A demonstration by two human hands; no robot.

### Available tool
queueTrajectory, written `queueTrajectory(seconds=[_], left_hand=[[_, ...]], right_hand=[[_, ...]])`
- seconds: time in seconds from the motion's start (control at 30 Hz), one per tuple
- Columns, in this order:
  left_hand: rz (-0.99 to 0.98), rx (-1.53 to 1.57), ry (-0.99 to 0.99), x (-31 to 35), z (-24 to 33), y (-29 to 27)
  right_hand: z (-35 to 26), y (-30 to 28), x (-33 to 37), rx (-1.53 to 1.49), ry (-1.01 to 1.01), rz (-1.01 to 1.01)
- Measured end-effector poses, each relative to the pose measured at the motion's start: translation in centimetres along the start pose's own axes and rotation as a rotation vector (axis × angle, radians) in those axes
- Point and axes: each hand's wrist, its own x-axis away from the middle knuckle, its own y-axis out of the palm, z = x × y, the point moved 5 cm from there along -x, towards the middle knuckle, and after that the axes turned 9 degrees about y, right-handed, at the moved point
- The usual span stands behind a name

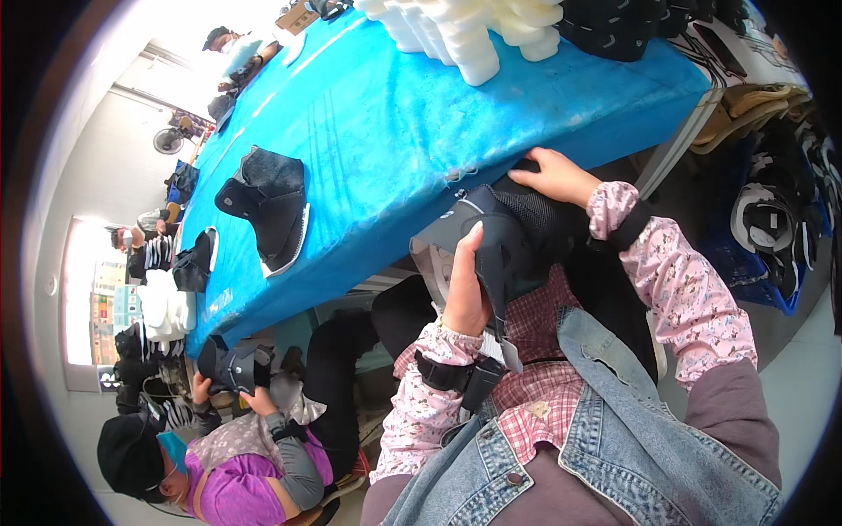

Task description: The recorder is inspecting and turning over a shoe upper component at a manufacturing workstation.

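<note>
While the left hand (467, 305) clasps a black fabric shoe upper (513, 230) beside the blue cloth-covered table (377, 131), thumb outside, other fingers hidden, and the right hand (561, 180) pinches its far end, a loosened grip could drop it.

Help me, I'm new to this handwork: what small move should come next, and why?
Perhaps draw the black piece slightly toward the lap: the left hand grips its near side, the right hand holds its far end, and that end sits close to the edge of the blue-covered table, seemingly leaving little room.
</note>
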Motion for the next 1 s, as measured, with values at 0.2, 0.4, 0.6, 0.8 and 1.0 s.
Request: queueTrajectory(seconds=[0.2, 0.4, 0.6, 0.8, 1.0], left_hand=[[0.011, 0.197, -0.039, -1.0, -0.5, -1.6], [0.132, 0.273, 0.040, -0.8, -1.9, -2.7], [0.070, 0.274, 0.050, -1.9, -1.8, -2.8], [0.040, 0.293, 0.020, -2.8, -2.3, -3.8], [-0.013, 0.361, -0.047, -3.2, -0.8, -4.5]], right_hand=[[2.5, 3.7, -1.7, 0.060, 0.370, 0.109], [3.1, 5.5, -2.2, 0.032, 0.207, 0.120], [3.9, 6.3, -3.7, 0.155, 0.327, -0.001], [5.0, 6.7, -4.4, 0.195, 0.366, -0.047], [2.8, 7.9, -4.0, 0.426, 0.315, -0.137]])
